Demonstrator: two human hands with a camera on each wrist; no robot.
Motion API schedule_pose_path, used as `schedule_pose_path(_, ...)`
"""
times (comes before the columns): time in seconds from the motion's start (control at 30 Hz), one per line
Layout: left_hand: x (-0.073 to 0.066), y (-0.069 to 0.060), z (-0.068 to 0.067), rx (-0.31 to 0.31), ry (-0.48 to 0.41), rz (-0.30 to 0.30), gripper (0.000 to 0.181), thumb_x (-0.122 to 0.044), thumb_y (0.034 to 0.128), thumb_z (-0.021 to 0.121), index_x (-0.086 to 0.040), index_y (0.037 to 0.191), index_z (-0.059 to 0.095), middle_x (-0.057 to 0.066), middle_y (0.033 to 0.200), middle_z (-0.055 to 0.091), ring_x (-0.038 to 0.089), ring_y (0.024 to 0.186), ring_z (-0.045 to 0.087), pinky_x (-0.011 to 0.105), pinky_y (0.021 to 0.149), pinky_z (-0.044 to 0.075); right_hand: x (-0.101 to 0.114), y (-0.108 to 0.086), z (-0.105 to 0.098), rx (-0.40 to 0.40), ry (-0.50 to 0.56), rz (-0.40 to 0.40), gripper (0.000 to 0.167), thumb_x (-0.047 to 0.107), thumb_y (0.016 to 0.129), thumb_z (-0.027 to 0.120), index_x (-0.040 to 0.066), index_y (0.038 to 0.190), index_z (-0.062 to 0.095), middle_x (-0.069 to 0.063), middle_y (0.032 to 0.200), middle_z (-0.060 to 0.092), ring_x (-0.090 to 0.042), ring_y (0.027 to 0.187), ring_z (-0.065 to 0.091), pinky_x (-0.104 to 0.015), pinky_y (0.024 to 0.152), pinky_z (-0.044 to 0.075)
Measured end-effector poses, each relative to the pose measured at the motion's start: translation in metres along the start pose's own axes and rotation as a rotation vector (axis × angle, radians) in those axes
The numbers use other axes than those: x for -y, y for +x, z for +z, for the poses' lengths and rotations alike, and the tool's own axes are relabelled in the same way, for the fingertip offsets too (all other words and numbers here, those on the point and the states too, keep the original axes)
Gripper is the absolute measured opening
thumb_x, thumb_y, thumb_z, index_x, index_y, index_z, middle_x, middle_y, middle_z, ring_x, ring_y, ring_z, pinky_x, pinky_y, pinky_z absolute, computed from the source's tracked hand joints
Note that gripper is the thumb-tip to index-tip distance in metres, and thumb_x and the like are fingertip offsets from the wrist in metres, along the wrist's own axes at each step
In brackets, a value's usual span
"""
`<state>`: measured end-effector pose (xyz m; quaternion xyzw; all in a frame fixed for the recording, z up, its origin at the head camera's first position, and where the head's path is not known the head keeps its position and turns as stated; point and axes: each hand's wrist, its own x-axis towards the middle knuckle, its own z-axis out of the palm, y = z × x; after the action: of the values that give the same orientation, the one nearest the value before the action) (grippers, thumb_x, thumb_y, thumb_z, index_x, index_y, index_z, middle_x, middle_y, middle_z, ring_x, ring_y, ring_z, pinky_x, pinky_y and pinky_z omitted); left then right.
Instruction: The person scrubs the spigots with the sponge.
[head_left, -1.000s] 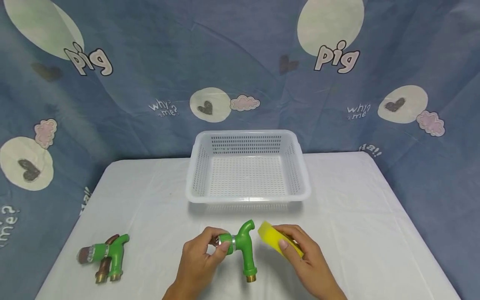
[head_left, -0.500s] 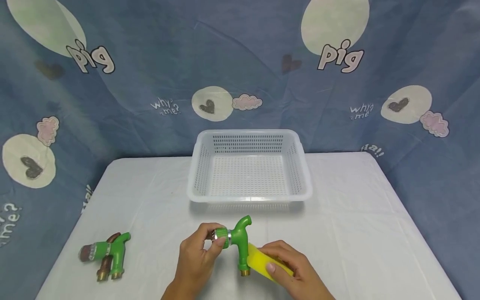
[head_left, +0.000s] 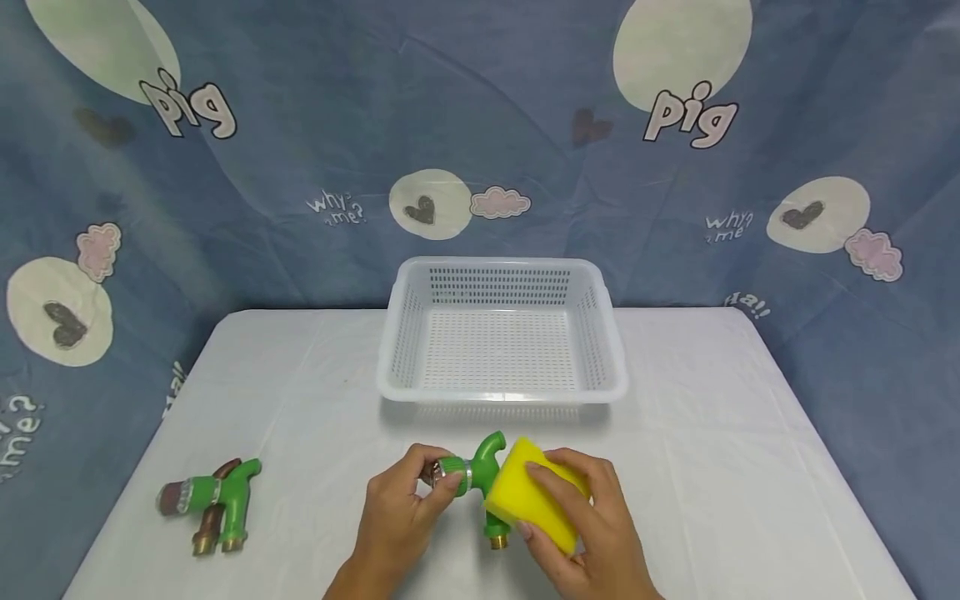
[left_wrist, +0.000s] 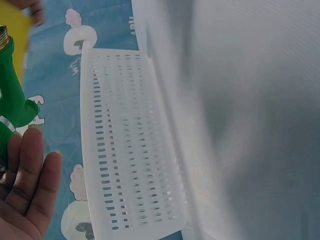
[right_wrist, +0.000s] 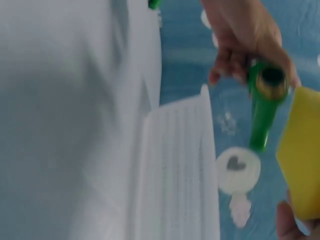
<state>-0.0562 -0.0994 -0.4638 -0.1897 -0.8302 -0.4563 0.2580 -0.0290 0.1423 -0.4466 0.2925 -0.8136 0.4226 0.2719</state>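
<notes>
Soft, even light fills the head view, seemingly from above, and the white cloth-covered counter (head_left: pixel 712 433) comes out brightest. A diffuse shadow lies under the front rim of the white perforated plastic basket (head_left: pixel 502 397). The blue printed fabric backdrop (head_left: pixel 525 75) is duller, darkening by the counter's far left corner, and its pale ovals look stretched toward the frame edges. Both wrist views are dimmer and cooler, with broad grey shadows washing over the cloth (folds barely register there). In the left one, the yellow rectangular sponge (head_left: pixel 521 487) is blurred; the right one is hazier, softening the basket's perforations, though a small glint marks the green tap (right_wrist: pixel 263 117).
</notes>
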Motion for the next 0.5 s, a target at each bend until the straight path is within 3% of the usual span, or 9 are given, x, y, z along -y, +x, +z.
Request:
schedule_pose_path(0.1,-0.001,0.000,0.002,0.003,0.025,0.009,0.029,-0.042,0.1031,0.067,-0.013,0.097,0.068,-0.015,0.080,0.067,-0.001,0.068,0.059,0.017,0.054,0.052,0.003,0.005,0.012,-0.043,-0.142,-0.132,0.042,0.042,0.105,0.060,0.009,0.128,0.071,-0.019,0.130,0.059,-0.031,0.113,0.052,-0.025,0.099,0.047)
schedule_pose_path(0.23,-0.002,0.000,0.001,0.013,0.057,0.012,0.027,-0.040,0.1021,0.070,-0.013,0.097,0.068,-0.015,0.079,0.067,-0.002,0.067,0.058,0.016,0.055,0.052,0.006,0.003,0.020,0.011,-0.243,-0.186,0.040,0.043,0.107,0.050,0.013,0.122,0.073,-0.015,0.125,0.059,-0.030,0.106,0.054,-0.035,0.086,0.055)
schedule_pose_path(0.37,0.001,0.004,-0.007,-0.003,0.105,-0.003,0.021,-0.033,0.0991,0.074,-0.013,0.098,0.069,-0.014,0.079,0.067,-0.001,0.067,0.059,0.013,0.054,0.050,0.010,-0.005,0.017,0.112,-0.210,-0.110,0.033,0.042,0.103,0.058,0.020,0.122,0.073,-0.006,0.123,0.058,-0.020,0.105,0.055,-0.031,0.082,0.056)
schedule_pose_path(0.5,0.006,0.011,-0.015,-0.033,0.132,-0.014,0.020,-0.030,0.0981,0.076,-0.011,0.099,0.068,-0.012,0.079,0.067,0.003,0.068,0.061,0.015,0.054,0.050,0.007,-0.012,0.007,0.151,-0.166,0.001,0.037,0.031,0.087,0.079,0.024,0.123,0.072,0.000,0.123,0.057,-0.015,0.107,0.055,-0.025,0.083,0.055)
